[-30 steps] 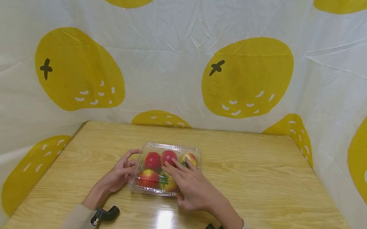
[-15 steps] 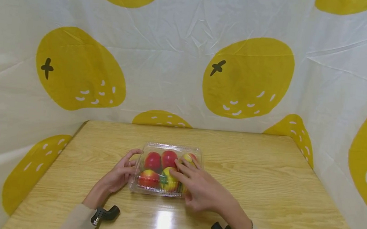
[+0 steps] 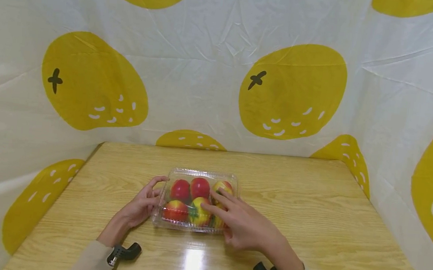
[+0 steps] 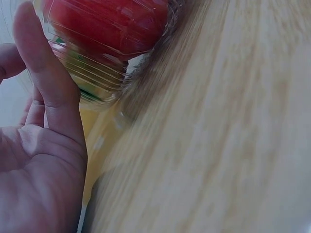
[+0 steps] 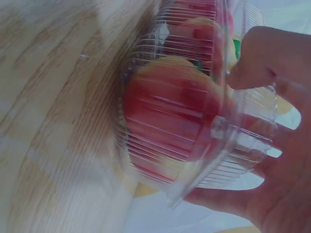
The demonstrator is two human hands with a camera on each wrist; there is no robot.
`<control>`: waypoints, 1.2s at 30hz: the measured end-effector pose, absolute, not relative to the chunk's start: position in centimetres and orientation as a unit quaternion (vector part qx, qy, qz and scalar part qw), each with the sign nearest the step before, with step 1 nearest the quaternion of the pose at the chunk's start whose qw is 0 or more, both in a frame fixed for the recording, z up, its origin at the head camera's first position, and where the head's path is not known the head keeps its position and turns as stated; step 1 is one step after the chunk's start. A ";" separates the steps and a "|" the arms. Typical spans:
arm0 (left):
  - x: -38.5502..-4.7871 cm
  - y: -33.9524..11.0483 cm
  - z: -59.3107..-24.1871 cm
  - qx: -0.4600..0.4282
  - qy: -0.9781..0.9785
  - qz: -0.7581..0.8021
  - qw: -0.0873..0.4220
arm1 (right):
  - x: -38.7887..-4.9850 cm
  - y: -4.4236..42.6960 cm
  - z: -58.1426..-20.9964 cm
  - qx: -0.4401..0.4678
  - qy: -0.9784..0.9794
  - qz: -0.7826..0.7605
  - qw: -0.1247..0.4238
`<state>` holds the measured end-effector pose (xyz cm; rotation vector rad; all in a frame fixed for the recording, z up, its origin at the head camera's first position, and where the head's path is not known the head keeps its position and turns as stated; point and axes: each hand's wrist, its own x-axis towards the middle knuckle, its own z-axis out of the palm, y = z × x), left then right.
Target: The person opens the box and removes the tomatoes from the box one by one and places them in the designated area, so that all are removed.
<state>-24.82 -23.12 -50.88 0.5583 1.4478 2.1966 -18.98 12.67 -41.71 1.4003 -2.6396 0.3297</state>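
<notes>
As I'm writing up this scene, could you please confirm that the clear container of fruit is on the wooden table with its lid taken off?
Not quite: the lid is on, covering the fruit, as the head view shows; the clear container is indeed on the wooden table.

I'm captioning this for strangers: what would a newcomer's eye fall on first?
Probably the large yellow prints on the white backdrop behind the table. Then the clear box of red and yellow fruit on the table, left hand at its left side, right hand over its right.
</notes>
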 end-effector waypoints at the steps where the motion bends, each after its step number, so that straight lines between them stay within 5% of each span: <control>1: -24.8 -23.1 -50.9 0.202 0.526 0.795 0.225 | -19.0 12.6 -41.8 0.462 -0.877 0.109 0.066; 19: -24.9 -23.2 -51.0 0.202 0.539 0.785 0.227 | -18.5 12.2 -42.1 0.442 -0.888 0.126 -0.008; 36: -24.8 -23.1 -50.8 0.209 0.516 0.795 0.241 | -18.9 12.5 -41.6 0.459 -0.879 0.130 0.022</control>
